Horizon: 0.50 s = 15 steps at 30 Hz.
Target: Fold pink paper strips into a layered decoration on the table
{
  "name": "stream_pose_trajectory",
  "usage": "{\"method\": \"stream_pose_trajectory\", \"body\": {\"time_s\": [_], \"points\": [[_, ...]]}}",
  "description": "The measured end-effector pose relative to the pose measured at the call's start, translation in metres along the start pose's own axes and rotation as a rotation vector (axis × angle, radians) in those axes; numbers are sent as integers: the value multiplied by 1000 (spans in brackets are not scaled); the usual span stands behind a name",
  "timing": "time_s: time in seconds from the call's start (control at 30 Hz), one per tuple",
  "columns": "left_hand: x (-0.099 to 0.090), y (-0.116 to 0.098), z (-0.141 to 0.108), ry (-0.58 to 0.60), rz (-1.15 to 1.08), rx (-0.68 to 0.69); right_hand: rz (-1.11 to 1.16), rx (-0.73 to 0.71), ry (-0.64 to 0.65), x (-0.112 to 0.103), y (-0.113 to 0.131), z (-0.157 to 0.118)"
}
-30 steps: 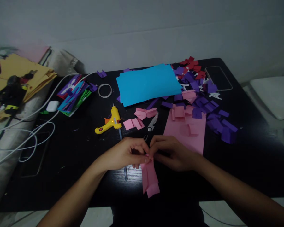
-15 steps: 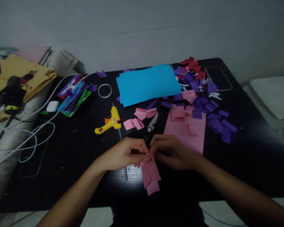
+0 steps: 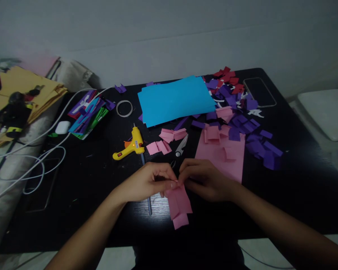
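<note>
Between my hands, over the front of the black table, hangs a folded pink paper strip (image 3: pixel 180 204). My left hand (image 3: pixel 154 182) pinches its top edge between thumb and fingers. The fingertips of my right hand (image 3: pixel 204 180) are closed on the same top edge from the right, touching the left fingertips. Just beyond lie scissors (image 3: pixel 181 145), their handles partly hidden by my hands. A yellow glue gun (image 3: pixel 131 144) rests to the left, its glue stick (image 3: pixel 149 205) reaching back under my left hand. Small folded pink papers (image 3: pixel 159 147) lie beside it.
A pink sheet (image 3: pixel 233 170) with folded pieces on it lies right of my hands. Blue sheets (image 3: pixel 176 101) lie behind, with purple paper scraps (image 3: pixel 256 146) to the right. White cables (image 3: pixel 42 161) loop across the left side. A tape roll (image 3: pixel 124 108) lies beyond the glue gun.
The pink strip's lower end has tilted and risen slightly. Both hands keep nearly the same place and pinch.
</note>
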State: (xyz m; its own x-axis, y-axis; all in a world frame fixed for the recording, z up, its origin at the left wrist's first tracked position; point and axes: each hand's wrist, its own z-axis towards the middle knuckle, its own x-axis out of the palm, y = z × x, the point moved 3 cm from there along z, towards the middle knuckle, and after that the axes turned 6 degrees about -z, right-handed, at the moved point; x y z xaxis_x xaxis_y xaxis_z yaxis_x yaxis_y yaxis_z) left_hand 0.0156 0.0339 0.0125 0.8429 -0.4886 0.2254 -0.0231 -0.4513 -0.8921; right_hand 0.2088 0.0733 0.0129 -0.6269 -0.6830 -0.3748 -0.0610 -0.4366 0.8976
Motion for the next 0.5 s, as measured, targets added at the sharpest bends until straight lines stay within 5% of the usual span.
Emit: {"method": "stream_pose_trajectory", "body": {"time_s": [0.5], "points": [[-4,-4,-1,-93,45,10,-10,7,-83,-1,-1,0]]}}
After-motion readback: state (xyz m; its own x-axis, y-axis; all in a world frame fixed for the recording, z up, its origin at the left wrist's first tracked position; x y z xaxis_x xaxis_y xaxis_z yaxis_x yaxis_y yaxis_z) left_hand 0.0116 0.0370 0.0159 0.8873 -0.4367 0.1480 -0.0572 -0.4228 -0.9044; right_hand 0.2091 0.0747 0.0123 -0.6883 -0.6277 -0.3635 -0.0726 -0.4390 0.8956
